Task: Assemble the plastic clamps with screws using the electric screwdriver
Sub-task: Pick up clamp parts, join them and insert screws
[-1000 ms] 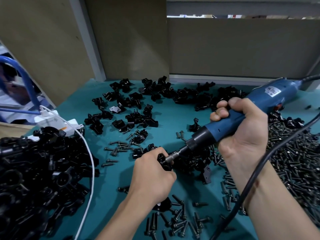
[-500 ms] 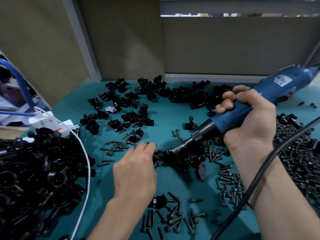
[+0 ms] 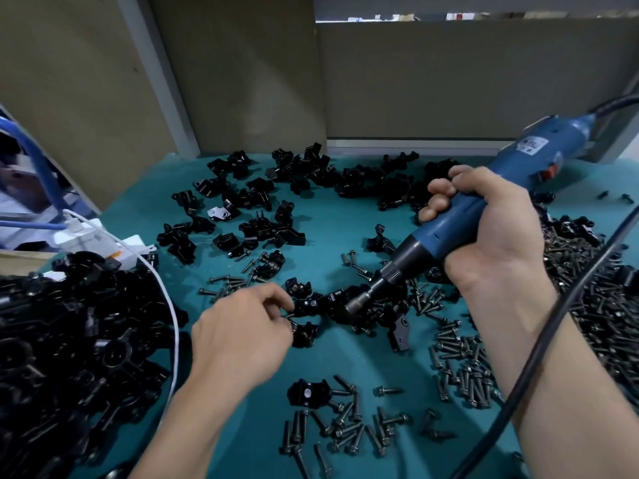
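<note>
**Head view, bench lot.**

**Item 1, right hand**: wrapping fully round the barrel of the blue electric screwdriver and holding it slanted. The bit is pointing down-left, close over a cluster of black parts at mid-bench. A black cord is trailing across the right forearm.

**Item 2, left hand**: working well apart from the right hand. Its fingers are curling in toward the thumb at a small black clamp lying on the teal mat. Something slim is showing at the fingertips. Whether the hand is pinching a screw, the clamp or nothing cannot be told.

**Item 3, stock:**
- Loose clamp halves are lying scattered along the back.
- A deep pile of clamps is sitting at the left.
- Screws are lying in the near foreground.
- A heap of screws is lying at the right.

**Item 4, handling note (judgement):** the person appears to be readying the next clamp. Doing this well likely means:
- seating the screw straight in its hole;
- bracing the clamp firmly between the fingers;
- bringing the bit squarely into the screw head before triggering;
- keeping fingertips and cord clear of the turning bit.
</note>
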Demonstrator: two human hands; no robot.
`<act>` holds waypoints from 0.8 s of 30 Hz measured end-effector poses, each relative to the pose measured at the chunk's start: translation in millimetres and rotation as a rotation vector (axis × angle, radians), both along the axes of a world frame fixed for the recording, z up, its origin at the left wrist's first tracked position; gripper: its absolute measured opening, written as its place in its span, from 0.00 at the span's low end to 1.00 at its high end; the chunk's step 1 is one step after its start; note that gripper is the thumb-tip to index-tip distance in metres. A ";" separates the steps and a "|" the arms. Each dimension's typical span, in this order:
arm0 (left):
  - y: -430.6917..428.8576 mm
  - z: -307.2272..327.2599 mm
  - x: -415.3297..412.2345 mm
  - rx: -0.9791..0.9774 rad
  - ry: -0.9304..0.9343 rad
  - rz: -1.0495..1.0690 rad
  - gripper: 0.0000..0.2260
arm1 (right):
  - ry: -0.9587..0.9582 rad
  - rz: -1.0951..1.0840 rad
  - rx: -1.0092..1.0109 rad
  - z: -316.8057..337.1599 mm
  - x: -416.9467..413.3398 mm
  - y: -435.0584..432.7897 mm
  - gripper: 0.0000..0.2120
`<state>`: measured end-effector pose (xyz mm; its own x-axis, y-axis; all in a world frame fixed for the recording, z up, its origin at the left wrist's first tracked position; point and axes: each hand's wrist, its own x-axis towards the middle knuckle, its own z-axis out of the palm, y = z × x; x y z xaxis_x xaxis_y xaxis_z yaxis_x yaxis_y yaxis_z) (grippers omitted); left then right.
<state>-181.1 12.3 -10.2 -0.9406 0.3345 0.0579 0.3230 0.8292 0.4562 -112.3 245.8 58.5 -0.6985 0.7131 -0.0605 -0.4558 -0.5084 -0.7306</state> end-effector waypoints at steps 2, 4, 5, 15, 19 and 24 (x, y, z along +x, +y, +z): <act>-2.7 0.5 1.2 -0.115 -0.076 -0.124 0.07 | -0.071 0.033 -0.012 0.9 0.6 1.5 0.05; -1.5 -1.3 2.7 -0.196 -0.105 -0.190 0.09 | -0.152 0.093 -0.032 -0.2 1.7 3.8 0.11; -0.8 -2.5 3.2 -0.217 -0.107 -0.203 0.10 | -0.179 0.126 -0.046 -1.1 2.1 4.7 0.17; 4.6 -9.6 6.8 0.056 0.185 -0.037 0.04 | -0.155 0.291 -0.075 -6.2 1.5 3.5 0.38; 9.1 -11.7 4.2 0.534 -0.002 0.104 0.06 | -0.136 0.302 -0.075 -6.3 3.1 2.7 0.32; 13.7 -2.1 8.2 1.231 -0.847 0.200 0.10 | -0.320 0.325 0.089 -0.2 4.0 2.7 0.22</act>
<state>-172.9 26.0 -12.3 -0.8616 0.3489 -0.3687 -0.4533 -0.2023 0.8681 -108.3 248.5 58.4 -0.8429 0.4720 -0.2583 -0.0272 -0.5169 -0.8556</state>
